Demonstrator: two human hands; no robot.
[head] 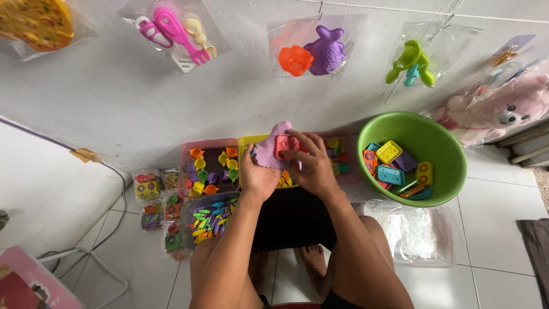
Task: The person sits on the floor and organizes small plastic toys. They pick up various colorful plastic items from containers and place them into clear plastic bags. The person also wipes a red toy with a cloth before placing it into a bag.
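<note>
My left hand [260, 174] holds a pale purple cloth [271, 146] draped over its palm. My right hand [311, 166] grips a small red plastic toy piece [286, 145] with round holes and presses it against the cloth. Both hands hover over clear plastic boxes on the floor. A pink-rimmed box [189, 150] of small orange, yellow, green and purple toy pieces sits left of my hands. Another tray [350, 171] of mixed pieces lies partly hidden under them.
A green basin [443, 140] at the right holds several flat coloured toy blocks. A pile of clear plastic bags [412, 232] lies below it. Small packed bags [147, 189] line the floor at left. Bagged toys hang on the white wall [114, 86]. A pink box corner [34, 283] shows at lower left.
</note>
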